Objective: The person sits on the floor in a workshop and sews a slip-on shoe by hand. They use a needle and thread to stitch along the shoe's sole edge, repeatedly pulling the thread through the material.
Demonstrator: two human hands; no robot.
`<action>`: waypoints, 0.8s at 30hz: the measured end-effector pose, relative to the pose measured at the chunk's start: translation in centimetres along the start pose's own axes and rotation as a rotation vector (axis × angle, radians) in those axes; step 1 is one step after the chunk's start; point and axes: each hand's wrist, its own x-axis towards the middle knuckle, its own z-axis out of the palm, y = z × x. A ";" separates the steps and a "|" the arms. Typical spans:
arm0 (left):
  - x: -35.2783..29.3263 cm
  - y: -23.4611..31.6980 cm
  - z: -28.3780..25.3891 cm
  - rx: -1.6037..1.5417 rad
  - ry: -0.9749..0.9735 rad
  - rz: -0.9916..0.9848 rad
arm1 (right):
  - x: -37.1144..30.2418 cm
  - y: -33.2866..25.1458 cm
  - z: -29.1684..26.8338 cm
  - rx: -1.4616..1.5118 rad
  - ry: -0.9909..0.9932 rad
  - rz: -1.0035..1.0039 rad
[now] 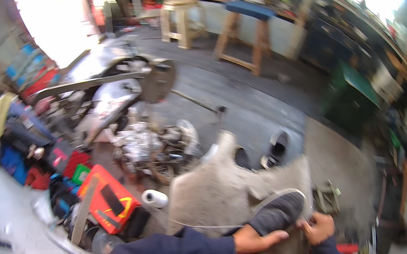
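A dark grey shoe (pixel 281 211) with a pale sole edge lies on its side over a worn beige cloth (pixel 208 192) in front of me. At the shoe's heel end, my left hand (pixel 258 239) grips it, one digit stretched along the near side; its other fingers are partly hidden. Just right of the shoe, my right hand (pixel 319 227) is closed in a pinch. Whatever sits in that pinch is too small to make out. A thin pale line, like thread, crosses the cloth towards my left hand. Beyond the cloth stand two dark shoes (pixel 277 148).
A white thread spool (pixel 155 198) and an orange-red box (pixel 110 197) lie left of the cloth. Behind them are a heap of metal parts (pixel 156 145) and a metal arm-like machine (pixel 158 81). A blue-topped stool (pixel 247 9), a wooden stool (pixel 179 4) and a green box (pixel 350 96) stand farther off.
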 end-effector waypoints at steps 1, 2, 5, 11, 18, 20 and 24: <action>0.3 -0.1 -0.1 0.070 -0.007 0.033 | -0.5 0.8 0.4 -0.045 0.018 0.027; 0.2 0.0 -0.2 0.094 -0.008 0.038 | -1.1 1.7 0.4 0.077 -0.042 0.145; 0.0 0.5 -0.5 0.073 0.032 -0.053 | -3.2 3.3 0.0 0.484 -0.089 0.268; 0.2 1.5 -0.7 0.007 0.003 -0.206 | -5.6 -0.5 -1.3 1.623 -0.174 0.185; 0.5 1.8 -0.4 -0.049 0.031 -0.290 | -4.0 1.7 -2.2 2.079 0.451 0.311; 0.5 1.7 -0.4 -0.071 0.029 -0.299 | -4.8 2.8 -3.0 2.010 0.575 0.251; 0.2 2.3 -0.5 -0.044 -0.047 -0.346 | -4.8 0.2 -1.1 1.376 0.455 0.184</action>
